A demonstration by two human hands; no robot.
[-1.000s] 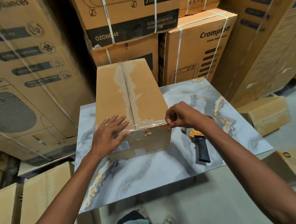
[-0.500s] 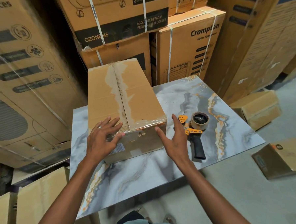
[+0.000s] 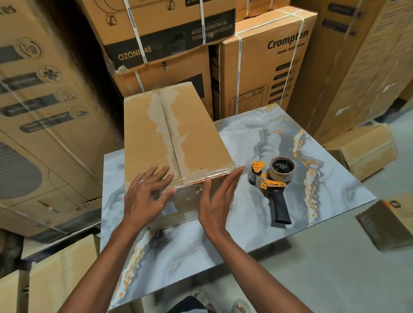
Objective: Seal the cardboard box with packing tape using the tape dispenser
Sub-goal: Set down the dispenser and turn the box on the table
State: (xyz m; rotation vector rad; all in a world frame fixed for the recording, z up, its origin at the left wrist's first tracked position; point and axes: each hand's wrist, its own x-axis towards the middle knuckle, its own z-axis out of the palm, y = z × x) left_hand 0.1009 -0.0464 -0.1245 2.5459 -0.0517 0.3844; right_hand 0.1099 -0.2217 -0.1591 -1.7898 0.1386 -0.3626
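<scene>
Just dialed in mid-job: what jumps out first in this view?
The cardboard box lies on the marble-patterned table, clear tape across its near edge, its centre seam showing torn paper. The left hand lies flat on the box's near end and the right hand stands open at its near right corner. The tape dispenser lies unheld to the right.

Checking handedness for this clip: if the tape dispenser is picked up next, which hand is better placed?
Probably the right hand: it is open beside the box corner, nearer the tape dispenser lying on the table. The left hand rests on the box.
</scene>
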